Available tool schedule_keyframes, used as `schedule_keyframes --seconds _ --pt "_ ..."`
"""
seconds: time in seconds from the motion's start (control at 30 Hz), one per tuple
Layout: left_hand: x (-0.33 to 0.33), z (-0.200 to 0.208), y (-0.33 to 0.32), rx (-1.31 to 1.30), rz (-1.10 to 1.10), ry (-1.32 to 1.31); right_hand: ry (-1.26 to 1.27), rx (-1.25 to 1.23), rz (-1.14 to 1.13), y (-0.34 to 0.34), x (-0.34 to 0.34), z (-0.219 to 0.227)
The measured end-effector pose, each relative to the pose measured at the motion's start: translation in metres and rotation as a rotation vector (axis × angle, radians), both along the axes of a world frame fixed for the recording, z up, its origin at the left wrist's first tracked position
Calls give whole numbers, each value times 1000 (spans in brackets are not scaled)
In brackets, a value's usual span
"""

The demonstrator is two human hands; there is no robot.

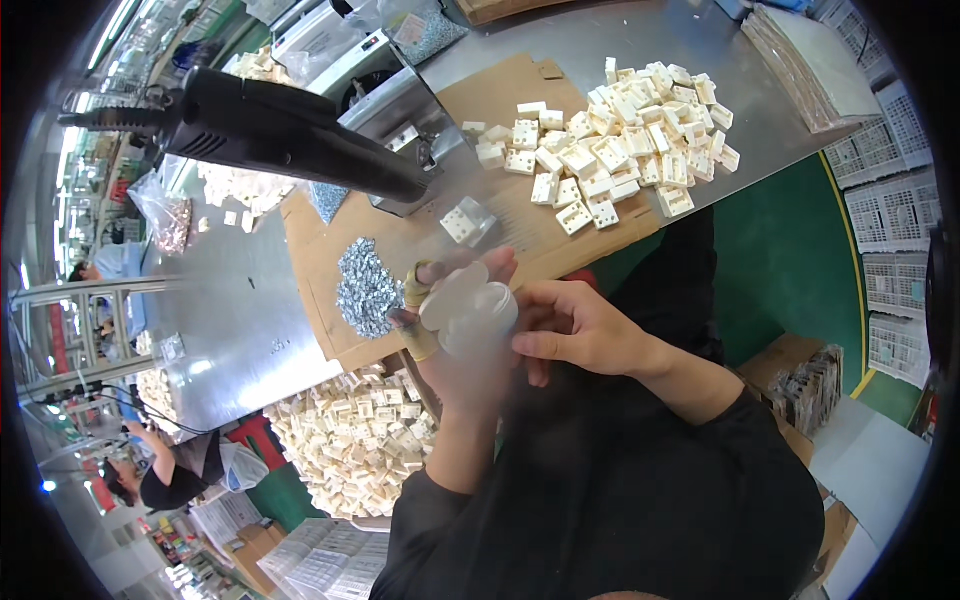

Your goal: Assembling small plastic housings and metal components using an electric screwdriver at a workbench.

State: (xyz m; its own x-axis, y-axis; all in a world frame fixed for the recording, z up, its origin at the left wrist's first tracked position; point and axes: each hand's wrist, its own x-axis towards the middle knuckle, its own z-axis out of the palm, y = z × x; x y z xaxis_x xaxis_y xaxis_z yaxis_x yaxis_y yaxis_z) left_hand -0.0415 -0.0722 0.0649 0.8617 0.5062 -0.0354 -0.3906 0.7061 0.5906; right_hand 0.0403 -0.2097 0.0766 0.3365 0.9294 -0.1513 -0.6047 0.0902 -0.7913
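Cloudy plastic tub (478,325), held by the left hand (448,368); I'd keep it level, the right hand (582,325) half-curled beside it, grip unclear.

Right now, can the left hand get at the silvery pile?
Probably yes: the left hand is beside the silvery pile, with nothing visible between. A whitish translucent shape obscures its palm, so what it holds is unclear.

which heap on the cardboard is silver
The small heap of silver pieces beside the left hand; the larger heap of blocks is cream.
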Motion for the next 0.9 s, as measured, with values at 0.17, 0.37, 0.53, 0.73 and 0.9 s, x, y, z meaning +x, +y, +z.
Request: schedule_keyframes --seconds 0.17,0.37,0.53,0.73,0.9 --pt "-1 0 0 -32 -38 -8 62 52 -21 6 -3 -13" --pt "1 -10 3 1 -167 -55 78 106 -51 8 -2 -14" --pt "5 -9 2 56 -101 -103 47 167 -117 10 -5 -17" --pt "2 -11 1 -14 -80 -153 61 198 -127 9 -4 -15" --pt "3 -10 6 99 -177 -151 68 203 -135 7 -3 -12"
